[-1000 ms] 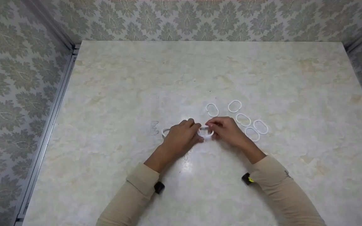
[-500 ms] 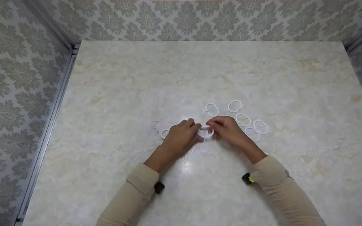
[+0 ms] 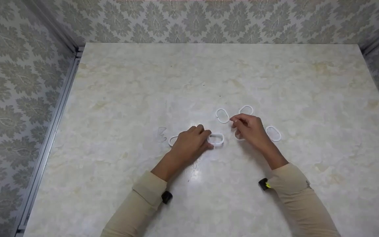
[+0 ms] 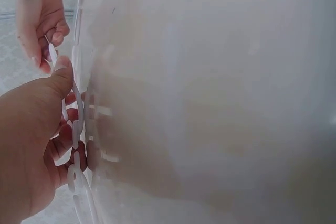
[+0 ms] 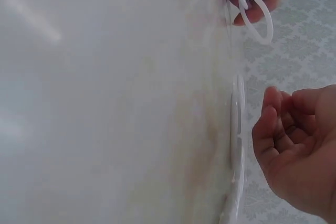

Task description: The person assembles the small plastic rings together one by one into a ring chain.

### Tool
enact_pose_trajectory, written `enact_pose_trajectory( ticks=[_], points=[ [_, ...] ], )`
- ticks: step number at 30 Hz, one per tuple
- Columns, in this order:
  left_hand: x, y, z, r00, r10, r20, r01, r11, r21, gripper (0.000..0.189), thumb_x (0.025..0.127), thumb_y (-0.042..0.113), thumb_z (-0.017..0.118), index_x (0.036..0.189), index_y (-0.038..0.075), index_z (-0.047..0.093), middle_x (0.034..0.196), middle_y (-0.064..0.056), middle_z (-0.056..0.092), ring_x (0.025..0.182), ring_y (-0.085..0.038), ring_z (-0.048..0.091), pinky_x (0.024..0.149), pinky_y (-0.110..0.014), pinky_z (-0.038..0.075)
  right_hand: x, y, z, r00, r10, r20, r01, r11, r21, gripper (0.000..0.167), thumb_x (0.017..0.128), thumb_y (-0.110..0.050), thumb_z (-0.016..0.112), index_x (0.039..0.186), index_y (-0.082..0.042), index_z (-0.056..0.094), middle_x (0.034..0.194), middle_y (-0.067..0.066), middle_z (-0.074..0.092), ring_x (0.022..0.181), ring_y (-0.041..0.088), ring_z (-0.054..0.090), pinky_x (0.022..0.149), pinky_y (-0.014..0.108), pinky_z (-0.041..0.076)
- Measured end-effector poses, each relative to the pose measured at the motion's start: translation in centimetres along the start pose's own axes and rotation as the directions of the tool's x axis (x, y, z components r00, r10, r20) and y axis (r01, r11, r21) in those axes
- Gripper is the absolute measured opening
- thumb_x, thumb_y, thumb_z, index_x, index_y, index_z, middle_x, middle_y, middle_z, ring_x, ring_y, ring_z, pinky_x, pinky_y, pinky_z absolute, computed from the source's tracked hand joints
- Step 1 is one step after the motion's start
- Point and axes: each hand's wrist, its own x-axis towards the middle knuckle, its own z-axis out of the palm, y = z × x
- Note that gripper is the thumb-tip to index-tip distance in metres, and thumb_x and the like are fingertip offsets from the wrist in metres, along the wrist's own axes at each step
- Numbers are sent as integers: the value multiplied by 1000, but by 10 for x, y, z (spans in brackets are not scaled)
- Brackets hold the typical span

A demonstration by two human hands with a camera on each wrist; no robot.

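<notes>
My left hand [image 3: 192, 141] pinches a white oval shower curtain ring [image 3: 216, 144] between thumb and fingers, low over the table. In the left wrist view, further linked white rings [image 4: 86, 192] trail below that hand; a ring end [image 3: 171, 141] shows at its left side in the head view. My right hand [image 3: 250, 130] hovers over the loose rings, its fingers loosely curled with nothing visible between them in the right wrist view. Part of a ring [image 3: 240, 139] shows beneath it. Nearest its fingertips lies another loose ring [image 3: 217, 117].
Further white rings lie at the back [image 3: 246, 105] and to the right [image 3: 280, 135] of my right hand; others are hidden beneath it. A faint jagged clear shape [image 3: 162, 134] is on the marbled table [image 3: 137, 85], left of my left hand. Patterned walls border the table.
My right hand has let go of the ring at my left fingers and moved right and slightly back, over the loose rings. My left hand has stayed in place, still pinching its ring.
</notes>
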Motion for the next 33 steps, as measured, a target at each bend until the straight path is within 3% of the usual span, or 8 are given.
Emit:
enact_pose_trajectory(
  ticks=[6,10,14,18,25,33],
  points=[
    [-1,-1,1,1000,1,-2,-1,1000,-10,40,99,48,59,124,17,63,104,-3,60,94,-22,60,71,-38,54,-1,7,-17,997,-68,-20,65,989,-132,22,101,-11,61,113,3,73,98,23,73,70,7,62,64,13,48],
    [-1,-1,0,1000,6,-9,-6,1000,-11,40,99,48,59,124,17,63,104,-3,60,93,-22,60,70,-38,53,-4,9,-27,999,-54,3,53,976,-212,24,100,-11,62,118,1,72,105,19,72,77,6,60,68,13,46],
    [-1,0,0,1000,9,-11,-9,1000,-14,40,99,48,59,125,17,63,103,-3,60,93,-21,60,70,-38,54,-8,9,-35,999,-44,21,48,955,-292,24,98,-12,65,118,0,71,105,17,73,83,13,61,70,16,46],
    [-1,-1,0,1000,13,-15,-13,1000,-13,40,99,48,59,125,17,63,103,-3,60,92,-21,60,70,-38,54,-14,9,-39,999,-13,52,33,918,-394,27,93,-18,73,115,-3,73,105,14,74,85,21,62,73,25,48],
    [-2,-1,1,997,56,-50,-55,998,19,37,99,47,60,119,16,64,98,-3,60,89,-21,61,66,-35,54,-23,9,-42,994,65,83,-10,842,-539,45,86,-33,81,120,-7,70,116,11,71,103,29,63,92,47,48],
    [-2,-1,1,998,47,-45,-46,999,18,38,99,47,60,121,16,64,99,-3,61,89,-21,60,67,-36,54,-26,13,-42,993,57,101,17,793,-609,52,78,-37,87,118,-8,69,112,8,65,101,26,62,91,47,49]
  ],
)
